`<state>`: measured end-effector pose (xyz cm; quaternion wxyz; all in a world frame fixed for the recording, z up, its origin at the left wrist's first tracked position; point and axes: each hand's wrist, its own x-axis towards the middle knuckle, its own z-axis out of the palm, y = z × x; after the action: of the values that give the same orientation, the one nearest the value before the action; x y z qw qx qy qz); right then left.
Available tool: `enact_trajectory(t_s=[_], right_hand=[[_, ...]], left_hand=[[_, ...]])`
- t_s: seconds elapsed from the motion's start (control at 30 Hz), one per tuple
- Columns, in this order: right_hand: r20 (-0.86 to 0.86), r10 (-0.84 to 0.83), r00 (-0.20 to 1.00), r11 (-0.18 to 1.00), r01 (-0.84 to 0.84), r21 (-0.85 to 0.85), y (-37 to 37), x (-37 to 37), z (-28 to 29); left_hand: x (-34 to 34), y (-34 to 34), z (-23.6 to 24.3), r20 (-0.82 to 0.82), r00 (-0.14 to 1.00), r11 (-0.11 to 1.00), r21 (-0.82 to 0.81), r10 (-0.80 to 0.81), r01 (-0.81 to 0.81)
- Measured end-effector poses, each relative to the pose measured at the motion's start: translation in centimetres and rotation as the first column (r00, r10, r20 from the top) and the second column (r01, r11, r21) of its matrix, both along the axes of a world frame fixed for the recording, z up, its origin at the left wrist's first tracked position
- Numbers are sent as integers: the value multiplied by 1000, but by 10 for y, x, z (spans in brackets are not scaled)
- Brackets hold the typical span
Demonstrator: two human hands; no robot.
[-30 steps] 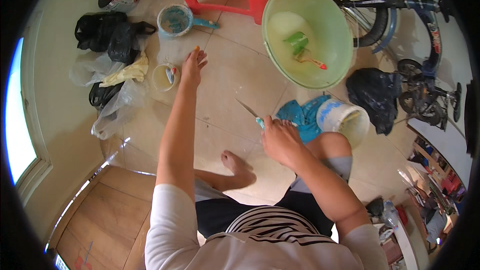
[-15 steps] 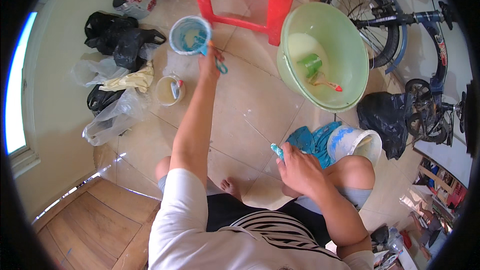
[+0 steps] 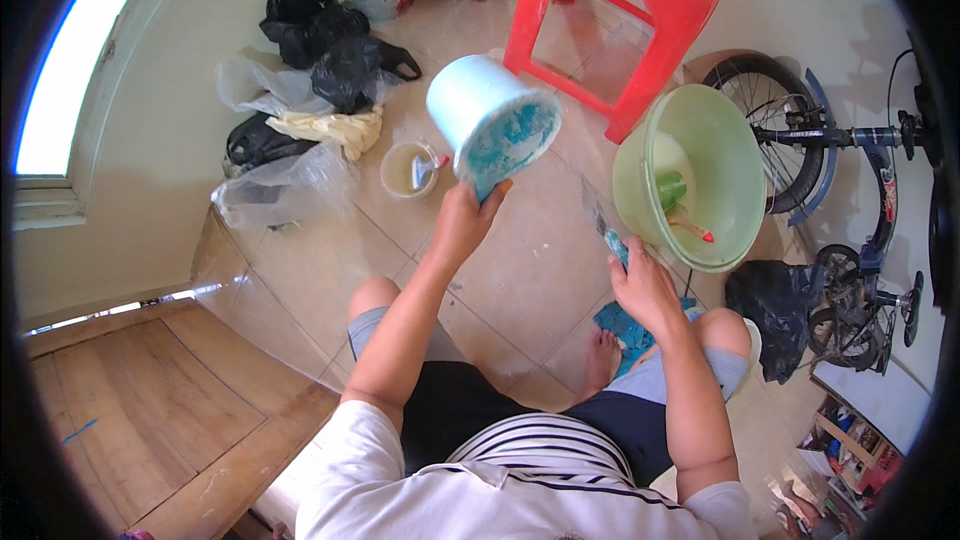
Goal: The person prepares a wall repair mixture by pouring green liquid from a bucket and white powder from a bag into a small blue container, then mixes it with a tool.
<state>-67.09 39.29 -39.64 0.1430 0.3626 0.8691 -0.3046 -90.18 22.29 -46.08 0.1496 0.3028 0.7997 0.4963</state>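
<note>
A light-blue dipper point(image 3: 472, 105) is tilted on its side above the floor, its mouth turned right and toward me. Blue-green paste coats its inside and rim. My left hand point(image 3: 463, 225) is closed around its handle, which the fingers mostly cover. In my right hand point(image 3: 645, 285) is a putty knife point(image 3: 613, 242) with a paste-smeared blue handle. Its thin blade points up and away, left of a large pale-green basin point(image 3: 632, 170). Inside the basin are whitish liquid, a green cup point(image 3: 672, 188) and a paintbrush point(image 3: 690, 227).
A small tub point(image 3: 389, 180) holding a brush stands left of the dipper. Black bags point(image 3: 350, 70) and clear plastic point(image 3: 290, 190) lie along the left wall. A red stool point(image 3: 640, 50) stands ahead, a bicycle point(image 3: 790, 140) at right. Blue cloth point(image 3: 625, 325) lies by my foot.
My left hand has lifted the dipper off the floor and tilted it. My right hand has moved forward from my knee with the putty knife, whose blade now shows. The view has shifted.
</note>
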Motion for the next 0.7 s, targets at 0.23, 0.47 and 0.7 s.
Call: enact_trajectory(t_s=[0.23,0.47,0.7], right_hand=[[19,22,1000,999,-21,-40,-9,-4,1],[13,-24,1000,994,25,-106,-15,-3,13],[15,-102,995,994,103,-43,-4,9,10]], left_hand=[[24,-5,-94,58,997,895,-440,-53,73],[18,-48,-155,-126,985,831,-556,-114,25],[9,-1,-72,542,841,923,-323,1,207]])
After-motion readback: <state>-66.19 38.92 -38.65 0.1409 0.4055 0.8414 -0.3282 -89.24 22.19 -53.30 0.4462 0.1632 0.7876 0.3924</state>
